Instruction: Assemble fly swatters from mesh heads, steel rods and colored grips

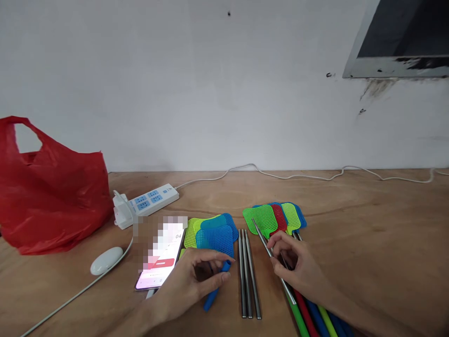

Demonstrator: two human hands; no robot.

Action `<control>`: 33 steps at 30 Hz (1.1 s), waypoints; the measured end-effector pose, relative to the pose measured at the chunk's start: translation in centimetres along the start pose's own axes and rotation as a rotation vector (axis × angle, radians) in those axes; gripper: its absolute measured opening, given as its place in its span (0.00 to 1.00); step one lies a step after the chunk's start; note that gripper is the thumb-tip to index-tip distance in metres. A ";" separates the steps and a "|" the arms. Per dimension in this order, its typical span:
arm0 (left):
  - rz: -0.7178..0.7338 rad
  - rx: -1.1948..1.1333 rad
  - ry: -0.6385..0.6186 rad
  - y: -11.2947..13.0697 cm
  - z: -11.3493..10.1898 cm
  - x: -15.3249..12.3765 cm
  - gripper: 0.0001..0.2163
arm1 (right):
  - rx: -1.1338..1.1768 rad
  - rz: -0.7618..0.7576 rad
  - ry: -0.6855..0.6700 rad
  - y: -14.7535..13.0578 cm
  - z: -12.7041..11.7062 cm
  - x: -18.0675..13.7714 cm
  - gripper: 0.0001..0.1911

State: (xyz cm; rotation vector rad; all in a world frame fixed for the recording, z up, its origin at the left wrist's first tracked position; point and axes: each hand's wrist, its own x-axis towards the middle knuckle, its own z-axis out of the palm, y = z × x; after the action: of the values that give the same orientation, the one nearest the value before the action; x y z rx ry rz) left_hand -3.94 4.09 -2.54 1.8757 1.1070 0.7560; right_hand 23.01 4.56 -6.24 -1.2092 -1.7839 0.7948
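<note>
Low in the middle of the frame, the left hand pinches a blue tube under its thumb. Lower right, the right hand pinches a shiny stick, tip pointing up-left.

Single head view, looking forward and down across desk; left hand and right hand close below centre, wall farther back.

Pixelation blurs part of a phone. The left edge cuts off a red bag. Coloured handles, partly behind the right hand, leave the bottom edge.
</note>
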 end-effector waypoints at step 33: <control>-0.052 0.283 -0.082 0.0 0.2 -0.7 0.16 | 0.879 0.423 0.109 -1.8 -1.0 0.9 0.19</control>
State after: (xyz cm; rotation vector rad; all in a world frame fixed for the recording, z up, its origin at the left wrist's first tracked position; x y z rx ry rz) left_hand -4.05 3.39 -2.68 2.0829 1.2570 0.5088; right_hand 22.98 4.91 -4.02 -0.9779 -0.8866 1.5128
